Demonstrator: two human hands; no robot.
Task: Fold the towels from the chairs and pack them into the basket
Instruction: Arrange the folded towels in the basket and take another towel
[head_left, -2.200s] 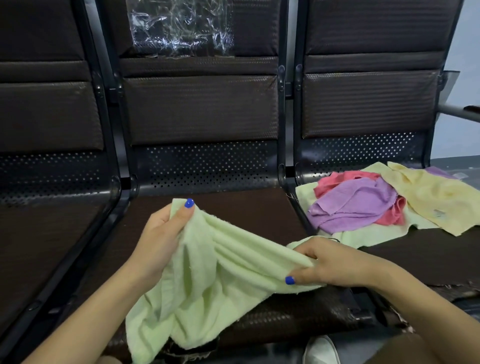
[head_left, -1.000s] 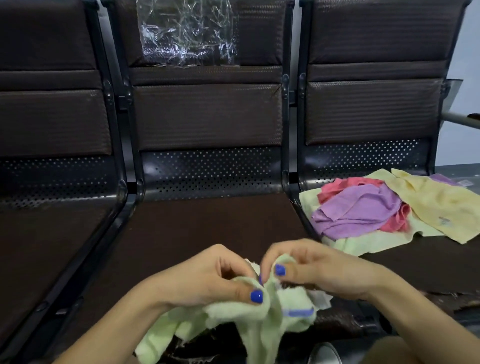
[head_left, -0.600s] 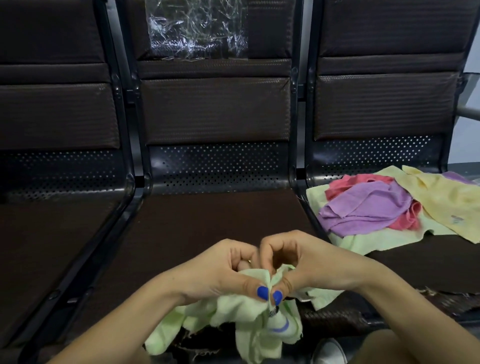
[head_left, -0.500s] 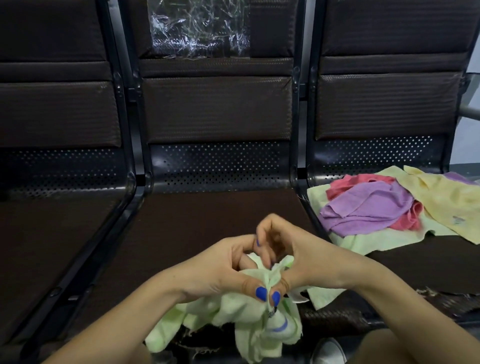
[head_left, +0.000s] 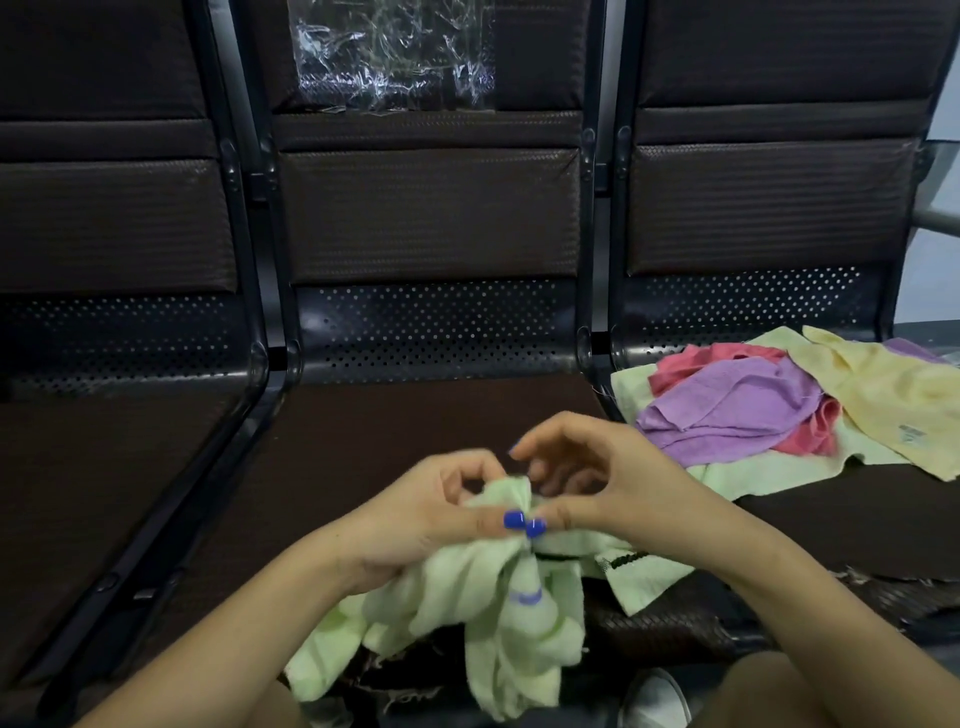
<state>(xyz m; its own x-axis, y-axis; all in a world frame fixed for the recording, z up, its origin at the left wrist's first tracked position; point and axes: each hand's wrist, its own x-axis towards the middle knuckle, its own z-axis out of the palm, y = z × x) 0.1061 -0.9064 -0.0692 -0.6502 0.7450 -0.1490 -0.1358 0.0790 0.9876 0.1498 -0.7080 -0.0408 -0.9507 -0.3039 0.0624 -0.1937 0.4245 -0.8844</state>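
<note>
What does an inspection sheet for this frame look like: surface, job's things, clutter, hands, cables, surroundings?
Surface: dark middle seat, bare where visible.
Job's things: light green towel bunched, hanging from both hands; towel pile unfolded on the right seat; basket not in view.
Clutter: crinkled plastic film on the middle backrest.
Hands: left hand and right hand pinch the green towel together.
Cables: nothing seen.
Surroundings: row of dark chairs; pale wall at right.

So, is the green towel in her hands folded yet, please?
No, the green towel is bunched; both thumbs pinch its gathered top, the rest hangs in loose folds.
</note>
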